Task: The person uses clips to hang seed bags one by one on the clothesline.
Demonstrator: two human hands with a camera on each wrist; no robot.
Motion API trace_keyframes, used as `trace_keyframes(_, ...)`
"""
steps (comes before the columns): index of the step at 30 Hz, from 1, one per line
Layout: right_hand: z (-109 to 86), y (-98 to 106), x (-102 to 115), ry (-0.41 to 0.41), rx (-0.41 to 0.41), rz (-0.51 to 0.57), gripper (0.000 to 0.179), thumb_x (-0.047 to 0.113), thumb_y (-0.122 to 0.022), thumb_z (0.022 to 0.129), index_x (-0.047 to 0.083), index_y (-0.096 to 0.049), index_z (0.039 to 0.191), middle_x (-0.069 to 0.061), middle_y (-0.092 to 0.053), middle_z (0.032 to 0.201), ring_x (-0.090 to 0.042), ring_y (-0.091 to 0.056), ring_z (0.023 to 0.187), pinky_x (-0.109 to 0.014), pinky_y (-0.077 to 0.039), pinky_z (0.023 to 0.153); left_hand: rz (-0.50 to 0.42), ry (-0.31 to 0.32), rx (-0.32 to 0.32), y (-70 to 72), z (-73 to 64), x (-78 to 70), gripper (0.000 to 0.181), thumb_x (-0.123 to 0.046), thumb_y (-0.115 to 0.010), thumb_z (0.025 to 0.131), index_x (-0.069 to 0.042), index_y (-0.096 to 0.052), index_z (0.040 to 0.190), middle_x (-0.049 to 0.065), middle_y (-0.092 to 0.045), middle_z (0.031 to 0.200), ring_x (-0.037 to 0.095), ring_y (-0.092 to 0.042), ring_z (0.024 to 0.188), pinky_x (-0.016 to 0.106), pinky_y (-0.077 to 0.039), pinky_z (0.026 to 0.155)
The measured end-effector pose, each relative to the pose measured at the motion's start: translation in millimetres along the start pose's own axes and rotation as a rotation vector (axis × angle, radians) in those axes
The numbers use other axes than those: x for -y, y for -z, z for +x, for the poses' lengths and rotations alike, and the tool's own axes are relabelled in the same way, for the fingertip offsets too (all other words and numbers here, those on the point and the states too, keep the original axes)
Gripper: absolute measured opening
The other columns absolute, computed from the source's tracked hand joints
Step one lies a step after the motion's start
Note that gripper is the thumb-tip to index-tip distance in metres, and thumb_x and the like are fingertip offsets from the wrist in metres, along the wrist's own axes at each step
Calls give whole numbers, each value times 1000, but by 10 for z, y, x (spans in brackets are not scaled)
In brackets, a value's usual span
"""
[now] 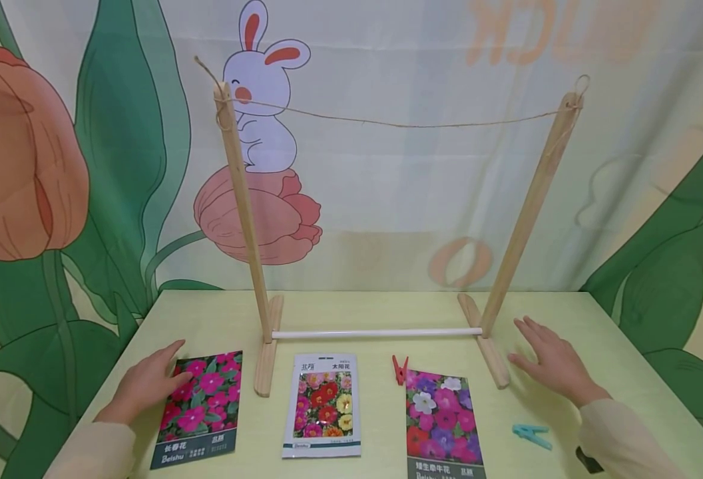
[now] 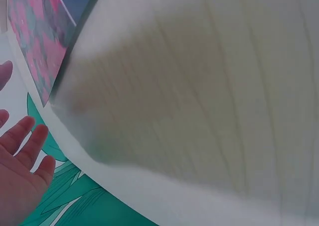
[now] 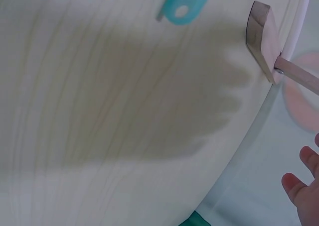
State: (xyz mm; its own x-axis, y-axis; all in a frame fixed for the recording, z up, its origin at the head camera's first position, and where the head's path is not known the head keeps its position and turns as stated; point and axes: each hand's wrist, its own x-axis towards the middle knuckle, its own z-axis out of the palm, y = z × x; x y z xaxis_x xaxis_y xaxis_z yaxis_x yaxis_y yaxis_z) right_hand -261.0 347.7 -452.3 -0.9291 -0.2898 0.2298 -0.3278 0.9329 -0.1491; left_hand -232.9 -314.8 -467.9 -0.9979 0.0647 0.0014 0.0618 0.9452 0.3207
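In the head view my left hand [image 1: 142, 384] is held with its fingers extended, thumb overlapping the edge of a flower seed packet [image 1: 208, 396] with pink blooms. My right hand [image 1: 554, 362] hovers palm down beside the right foot of a wooden stand, fingers spread and holding nothing. Below it lies a teal clothespin [image 1: 531, 436]. A white-bordered seed packet [image 1: 326, 412] sits in the middle, and a third seed packet [image 1: 445, 419] with purple and pink flowers lies to its right. Touching that packet's top left corner in this view is a red clothespin [image 1: 399, 370].
Two wooden posts [image 1: 240, 199] lean outward, joined by a white rod [image 1: 375, 333] low down. A slack twine [image 1: 387, 124] runs between their tops. Behind the pale table [image 1: 196, 313] hangs a curtain [image 1: 387, 199] printed with tulips and a rabbit.
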Motion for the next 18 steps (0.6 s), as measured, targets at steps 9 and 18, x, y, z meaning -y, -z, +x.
trace_keyframes(9,-10,-18,92,27,-6,21,65,38,-56,83,3,-35,133,-24,-34,136,-43,-39,116,-58,-35,87,-105,55,30,-32,9,6,71,-30,-61,79,5,-29,132,34,-36,127,50,-35,115,61,-33,88)
trace_keyframes(18,15,-45,174,26,27,41,65,37,-59,82,6,-35,134,-22,-35,136,-42,-41,116,-57,-36,87,-201,137,72,-60,41,88,71,-29,-59,81,4,-24,134,35,-36,127,50,-39,112,60,-34,88)
